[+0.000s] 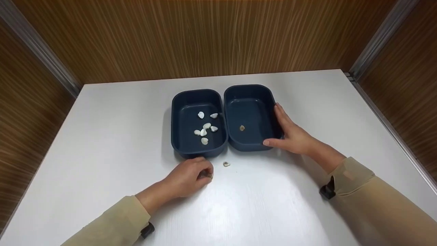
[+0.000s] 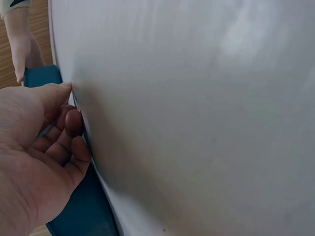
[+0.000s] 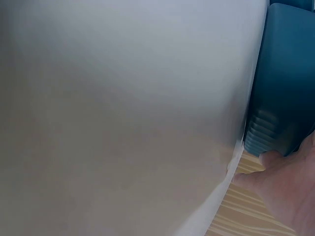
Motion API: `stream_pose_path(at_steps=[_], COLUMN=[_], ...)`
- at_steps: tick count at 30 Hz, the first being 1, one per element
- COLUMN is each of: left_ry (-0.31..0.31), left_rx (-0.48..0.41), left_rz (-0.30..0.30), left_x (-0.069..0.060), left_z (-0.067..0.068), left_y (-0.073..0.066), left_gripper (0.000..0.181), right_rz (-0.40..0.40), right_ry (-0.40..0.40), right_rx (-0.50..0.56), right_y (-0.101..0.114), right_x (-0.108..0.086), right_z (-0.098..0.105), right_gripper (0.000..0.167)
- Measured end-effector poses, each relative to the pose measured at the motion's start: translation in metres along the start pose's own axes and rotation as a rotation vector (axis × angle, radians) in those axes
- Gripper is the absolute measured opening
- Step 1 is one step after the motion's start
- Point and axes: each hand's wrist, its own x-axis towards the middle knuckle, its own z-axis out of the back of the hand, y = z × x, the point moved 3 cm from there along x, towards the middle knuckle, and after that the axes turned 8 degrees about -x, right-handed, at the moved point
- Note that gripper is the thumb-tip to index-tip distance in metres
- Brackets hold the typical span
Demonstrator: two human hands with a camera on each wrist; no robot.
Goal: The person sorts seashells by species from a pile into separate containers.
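My left hand (image 1: 189, 177) rests on the table just in front of the left dark blue box (image 1: 196, 153). Its fingers curl toward the thumb around a small greyish shell (image 1: 205, 175), mostly hidden by them. To the right of that hand, one small shell (image 1: 226, 164) lies on the table. Several white shells (image 1: 204, 140) sit in the left box. A single brown shell (image 1: 242, 128) lies in the right dark blue box (image 1: 251, 147). Against that box's right side and near corner, my right hand (image 1: 293, 136) touches with straight fingers and spread thumb.
The two boxes stand side by side on a white table (image 1: 119, 136). Behind them rises a wood-grain panel (image 1: 205, 41), with similar panels at left and right. Beige sleeves (image 1: 368, 191) cover both forearms.
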Motion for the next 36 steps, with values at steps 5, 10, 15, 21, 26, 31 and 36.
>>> stream_pose_path(at_steps=[5,10,15,21,26,31,36], left_ry=[0.016,0.029,0.061,0.079,0.072,0.065,0.072], left_rx=[-0.017,-0.043,-0.059,-0.033,-0.040,-0.049,-0.066], left_rz=[-0.012,-0.024,-0.001,-0.009,-0.006,-0.026,-0.060], left_x=[0.002,0.003,0.003,0.003,0.003,0.004,0.009], left_z=[-0.001,-0.001,0.000,0.001,0.004,0.009,0.016], left_y=[0.000,0.001,0.001,-0.002,-0.006,-0.017,-0.033], left_gripper=[0.010,0.009,0.012,0.015,0.015,0.018,0.017], right_rz=[-0.001,0.000,-0.007,-0.008,-0.009,-0.013,-0.009], right_ry=[0.001,-0.003,0.003,0.003,0.002,0.000,0.001], right_rx=[0.004,0.008,0.007,0.003,0.009,0.004,0.003], right_y=[0.000,0.001,0.002,0.001,0.001,0.001,0.001], right_x=[0.000,0.000,0.000,0.000,0.000,0.001,0.001], right_z=[0.000,0.000,0.000,0.000,0.000,0.000,0.000], right_gripper=[0.122,0.122,0.123,0.123,0.123,0.122,0.122])
